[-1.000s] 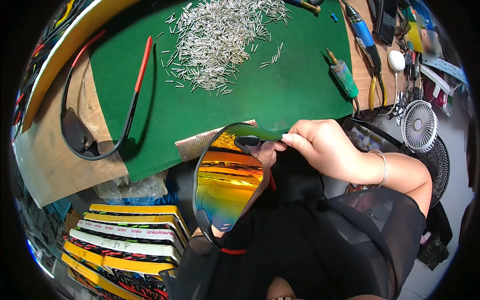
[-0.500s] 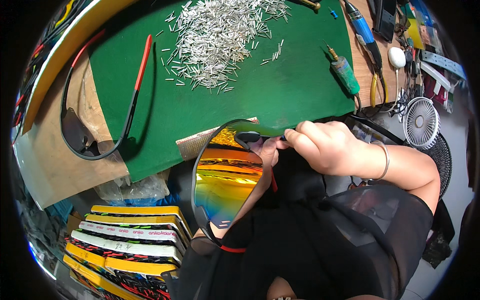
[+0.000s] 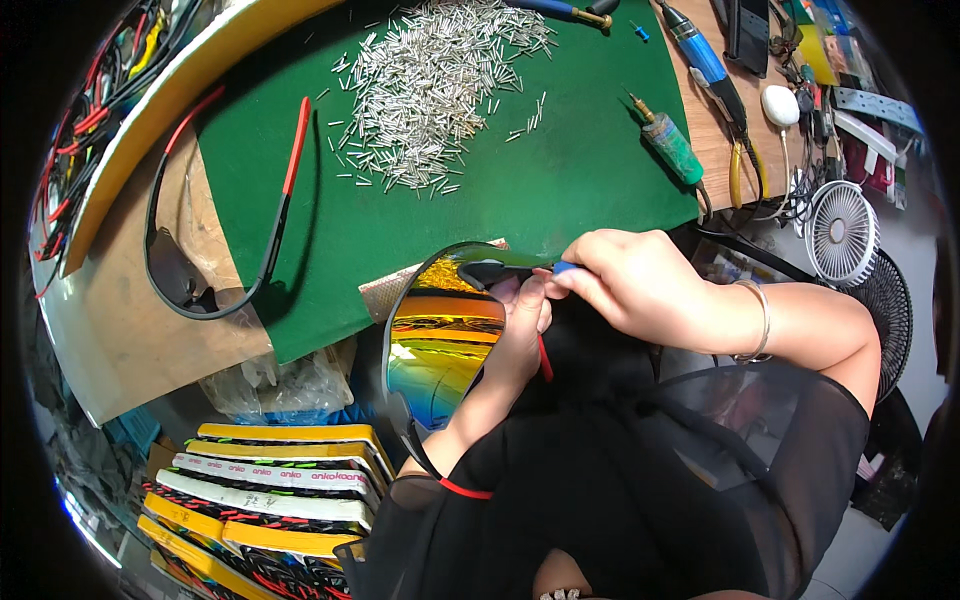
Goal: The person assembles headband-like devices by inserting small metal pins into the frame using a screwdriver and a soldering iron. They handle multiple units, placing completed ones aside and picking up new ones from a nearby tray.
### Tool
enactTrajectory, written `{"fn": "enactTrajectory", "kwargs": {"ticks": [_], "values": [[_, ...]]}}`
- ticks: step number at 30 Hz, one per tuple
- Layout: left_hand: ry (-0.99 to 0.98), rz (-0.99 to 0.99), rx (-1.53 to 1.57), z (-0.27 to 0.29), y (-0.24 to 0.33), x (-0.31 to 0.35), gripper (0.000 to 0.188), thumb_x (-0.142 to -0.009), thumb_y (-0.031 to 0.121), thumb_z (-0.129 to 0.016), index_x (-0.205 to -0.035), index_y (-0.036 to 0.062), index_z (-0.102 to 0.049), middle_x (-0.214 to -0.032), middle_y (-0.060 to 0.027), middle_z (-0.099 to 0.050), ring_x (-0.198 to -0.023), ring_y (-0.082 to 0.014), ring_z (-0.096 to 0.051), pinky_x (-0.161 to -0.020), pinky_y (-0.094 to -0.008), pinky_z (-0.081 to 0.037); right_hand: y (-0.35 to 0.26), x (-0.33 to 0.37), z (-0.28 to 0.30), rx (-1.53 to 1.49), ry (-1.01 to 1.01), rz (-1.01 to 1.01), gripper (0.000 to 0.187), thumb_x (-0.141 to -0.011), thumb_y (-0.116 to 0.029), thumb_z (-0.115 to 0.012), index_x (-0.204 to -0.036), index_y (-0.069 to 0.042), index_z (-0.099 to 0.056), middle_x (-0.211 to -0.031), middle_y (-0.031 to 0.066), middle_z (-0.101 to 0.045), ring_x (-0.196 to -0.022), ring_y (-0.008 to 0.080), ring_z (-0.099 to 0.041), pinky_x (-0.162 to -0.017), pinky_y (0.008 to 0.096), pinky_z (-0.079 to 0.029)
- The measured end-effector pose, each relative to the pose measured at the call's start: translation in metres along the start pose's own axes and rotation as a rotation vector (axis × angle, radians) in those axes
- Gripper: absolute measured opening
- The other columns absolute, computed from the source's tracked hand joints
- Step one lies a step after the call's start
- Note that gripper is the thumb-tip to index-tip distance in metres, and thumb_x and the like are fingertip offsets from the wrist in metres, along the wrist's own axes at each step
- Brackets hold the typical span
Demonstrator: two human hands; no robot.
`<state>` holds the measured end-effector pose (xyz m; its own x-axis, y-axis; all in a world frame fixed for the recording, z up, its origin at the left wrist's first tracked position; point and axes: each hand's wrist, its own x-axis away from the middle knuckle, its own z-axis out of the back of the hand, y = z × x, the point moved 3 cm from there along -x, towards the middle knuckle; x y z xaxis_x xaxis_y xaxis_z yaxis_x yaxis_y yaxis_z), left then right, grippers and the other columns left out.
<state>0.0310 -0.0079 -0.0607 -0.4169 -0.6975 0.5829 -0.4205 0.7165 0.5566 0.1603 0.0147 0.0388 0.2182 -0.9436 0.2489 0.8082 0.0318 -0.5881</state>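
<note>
My left hand is closed on a pair of wraparound sunglasses, held above the near edge of the green mat. Their large lens mirrors orange, yellow and blue; the frame is black with red temple ends. Beside the left fingertips, my right hand pinches a small blue piece against the frame near its upper hinge corner. The rest of that piece is hidden by the fingers. A second pair of sunglasses, dark-lensed with red temple tips, lies on the left with its temples spread.
Small metal pins lie heaped on the green mat. A green-handled soldering iron, a blue rotary tool and a little blue part are at right. Beyond them stands a white fan. Stacked trays of eyewear stand lower left.
The sunglasses have turned slightly, and more of my left hand and forearm now shows. The blue piece in my right fingers is more visible. The whole view has shifted slightly.
</note>
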Motion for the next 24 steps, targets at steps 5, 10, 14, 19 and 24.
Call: {"fn": "enactTrajectory", "kwargs": {"ticks": [5,10,14,19,24], "values": [[-0.069,0.017,-0.068,-0.001,-0.001,0.002,0.012,-0.089,0.013,-0.048,-0.089,0.0012,-0.053,-0.07,-0.0022,-0.051,-0.047,-0.0036,-0.036,-0.042,-0.0177,-0.028,-0.004,0.005,0.001,0.272,0.051,0.273,0.016,-0.076,-0.015,-0.059,-0.079,-0.005,-0.047,-0.066,0.0065,-0.043,-0.051,0.0189,-0.053,-0.042,0.0282,-0.044],[-0.038,-0.032,-0.219,0.005,-0.012,-0.004,0.015,-0.088,0.013,-0.048,-0.088,-0.0005,-0.053,-0.069,-0.0033,-0.053,-0.045,-0.0039,-0.036,-0.041,-0.0184,-0.026,0.004,0.006,-0.006,0.011,-0.002,-0.003,0.017,-0.079,-0.018,-0.059,-0.074,-0.003,-0.051,-0.063,0.0113,-0.051,-0.054,0.0245,-0.056,-0.048,0.0333,-0.045],[-0.065,0.006,-0.133,-0.001,-0.002,0.006,0.016,-0.089,0.013,-0.048,-0.086,-0.0012,-0.054,-0.07,-0.0054,-0.056,-0.045,-0.0038,-0.036,-0.041,-0.018,-0.026,-0.001,-0.005,0.007,-0.332,-0.183,-0.412,0.03,-0.084,-0.024,-0.053,-0.067,-0.001,-0.058,-0.06,0.0176,-0.056,-0.059,0.0309,-0.058,-0.057,0.0374,-0.046],[0.015,0.042,0.041,-0.008,-0.001,0.006,0.015,-0.09,0.014,-0.05,-0.089,0.0,-0.054,-0.074,-0.0057,-0.058,-0.049,-0.0035,-0.04,-0.042,-0.0167,-0.03,0.005,0.0,0.004,-0.197,-0.14,-0.248,0.029,-0.085,-0.026,-0.051,-0.075,0.001,-0.057,-0.067,0.0179,-0.059,-0.063,0.0337,-0.058,-0.061,0.0395,-0.046],[0.048,0.084,0.007,-0.01,0.023,0.022,0.018,-0.087,0.016,-0.055,-0.097,0.0007,-0.055,-0.083,-0.0102,-0.063,-0.049,-0.0023,-0.042,-0.043,-0.0146,-0.033,0.009,0.023,0.034,-0.207,-0.31,-0.069,0.02,-0.085,-0.016,-0.051,-0.096,0.001,-0.047,-0.084,0.0188,-0.056,-0.083,0.0364,-0.055,-0.072,0.0399,-0.044]]}}
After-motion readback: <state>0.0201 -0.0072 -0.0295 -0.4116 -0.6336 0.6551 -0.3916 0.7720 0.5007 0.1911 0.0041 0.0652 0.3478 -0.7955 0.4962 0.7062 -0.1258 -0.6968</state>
